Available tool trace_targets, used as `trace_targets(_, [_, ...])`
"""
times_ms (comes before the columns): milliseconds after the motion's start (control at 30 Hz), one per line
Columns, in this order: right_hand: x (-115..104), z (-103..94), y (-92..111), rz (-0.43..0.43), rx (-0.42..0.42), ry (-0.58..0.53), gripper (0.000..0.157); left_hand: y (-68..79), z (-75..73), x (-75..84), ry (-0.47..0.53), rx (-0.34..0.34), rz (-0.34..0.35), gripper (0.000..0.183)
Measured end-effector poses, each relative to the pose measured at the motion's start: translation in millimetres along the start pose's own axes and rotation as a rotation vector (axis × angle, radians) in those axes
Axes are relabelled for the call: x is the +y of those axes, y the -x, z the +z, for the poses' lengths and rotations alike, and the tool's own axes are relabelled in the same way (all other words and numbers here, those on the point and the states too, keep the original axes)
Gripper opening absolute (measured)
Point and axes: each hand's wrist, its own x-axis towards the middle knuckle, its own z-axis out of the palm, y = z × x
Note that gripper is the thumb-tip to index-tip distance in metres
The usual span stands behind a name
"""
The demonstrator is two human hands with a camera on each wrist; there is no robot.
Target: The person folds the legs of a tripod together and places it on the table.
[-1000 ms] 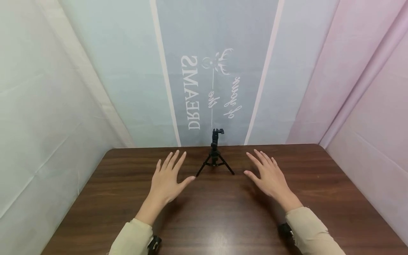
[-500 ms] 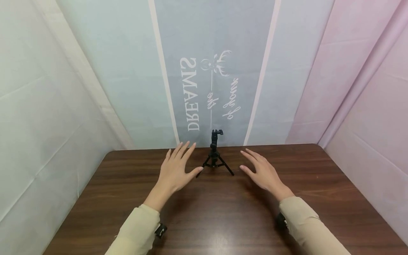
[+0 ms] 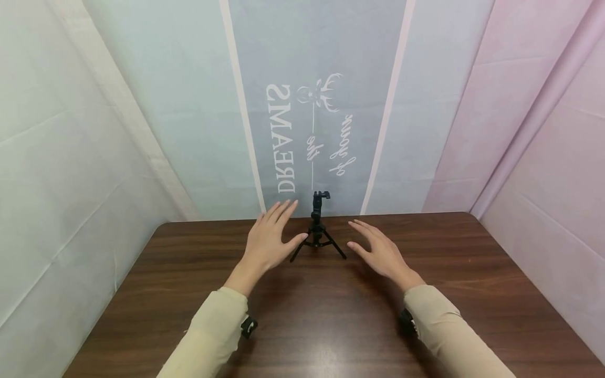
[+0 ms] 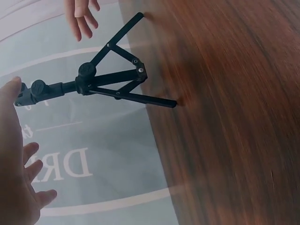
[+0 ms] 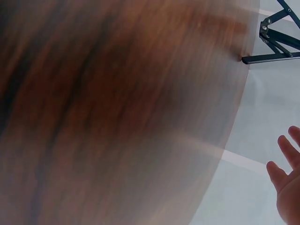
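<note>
- A small black three-legged tripod (image 3: 317,229) stands upright toward 12 o'clock on the dark brown wood-grain surface (image 3: 312,304).
- At its 9 o'clock, the person's left hand (image 3: 267,240) is released, fingers extended; the thumb overlaps the tripod in the head view (whether they touch, I cannot tell).
- Near its 4 o'clock, the right hand (image 3: 381,254) is released too, fingers extended.
- Beyond 12 o'clock hangs a pale blue-grey cloth backdrop (image 3: 326,47) with white print.
</note>
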Motion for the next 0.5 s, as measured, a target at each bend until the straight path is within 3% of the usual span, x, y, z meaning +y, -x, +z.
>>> trace_targets(267, [-4.8,7.0,-3.5,0.006,0.006,-0.06,0.06,-12.3,5.8,6.0,0.074,0.062,0.02,0.076])
trace_targets(500, [-3.1,14.8,-9.6,-0.009,0.015,-0.126,0.058,-22.7,12.1,8.5,0.174,0.063,-0.002,0.07])
